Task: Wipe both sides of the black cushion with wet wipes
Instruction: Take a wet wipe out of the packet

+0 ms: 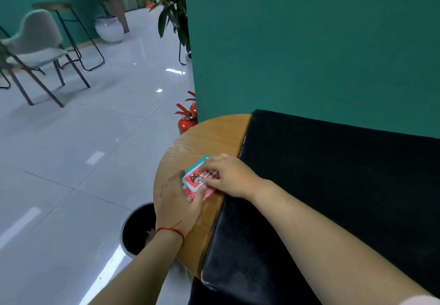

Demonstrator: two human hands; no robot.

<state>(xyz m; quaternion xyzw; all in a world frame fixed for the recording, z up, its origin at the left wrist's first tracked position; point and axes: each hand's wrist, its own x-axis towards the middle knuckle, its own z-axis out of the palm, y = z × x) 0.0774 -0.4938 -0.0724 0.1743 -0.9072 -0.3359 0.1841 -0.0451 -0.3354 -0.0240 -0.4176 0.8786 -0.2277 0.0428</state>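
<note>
A round wooden table stands against a green wall. The black cushion lies over the right part of this table and hangs past its near edge. Its right side is cut off by the picture border. Its surface is so dark that almost no detail can be seen, only some pale marks near the closest corner.

On the bare wood just left of the cushion lies the pack of wet wipes, red with a teal border. Both hands cover much of it, so the print is only partly readable.

The left hand holds the pack from the table's left side. The thumb lies across the pack's near end. The other fingers are hidden behind the hand and the pack. A red string is around this wrist.

The right hand reaches over the cushion's edge to the pack. Its fingers are bent, and the fingertips and thumb pinch at the top face of the pack. Whether they have the flap or a wipe I cannot tell, because the fingers hide that spot.

Below the table's left edge stands a dark bin, half hidden by the tabletop and the left forearm. What is in it is unclear. Behind the table, on the floor, are two red fire extinguishers, partly hidden by the wall.
</note>
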